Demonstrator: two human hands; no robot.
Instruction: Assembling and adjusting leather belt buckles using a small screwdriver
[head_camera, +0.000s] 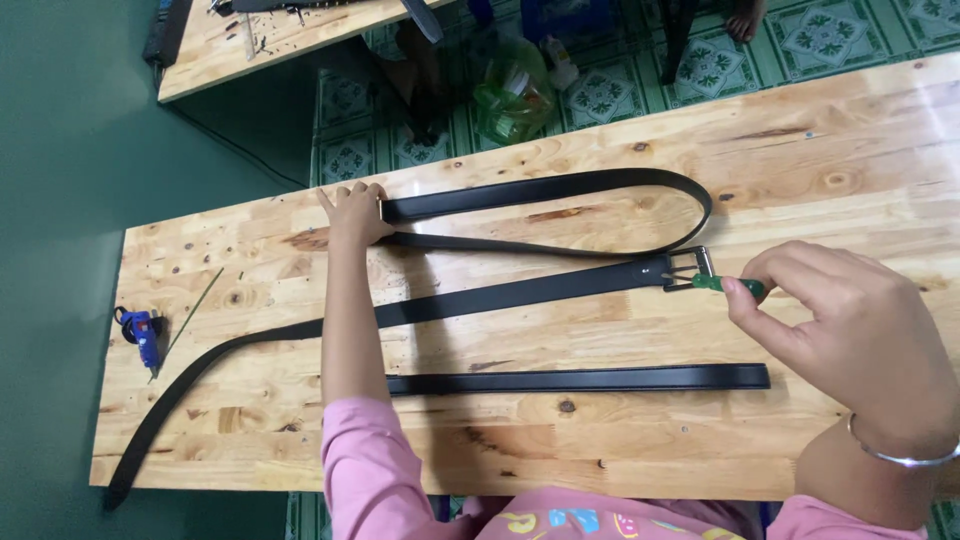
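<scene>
Right hand (850, 340) fingers (745, 298) are pinching together on a small green tool (728, 286), its tip touching the metal buckle (690, 268) of a black belt (500, 295). Left hand (355, 212) is pressing flat, fingers spread apart, on the end of a looped black strap (560, 187) at the far edge of the wooden table (820, 150). The belt is lying lengthwise across the table's middle, matte black, smooth, its tail trailing off toward the near left corner. A second, shorter black strap (580, 379) is lying straight, just nearer the person, well apart from the buckle. A blue glue gun (143, 334) is sitting at the table's left end beside a thin stick (190, 315). A green clear plastic bag (512, 92) is resting on the tiled floor (830, 40) beyond the table. A silver bangle (900, 455) is circling the right wrist; pink sleeve (365, 460) on the left arm.
</scene>
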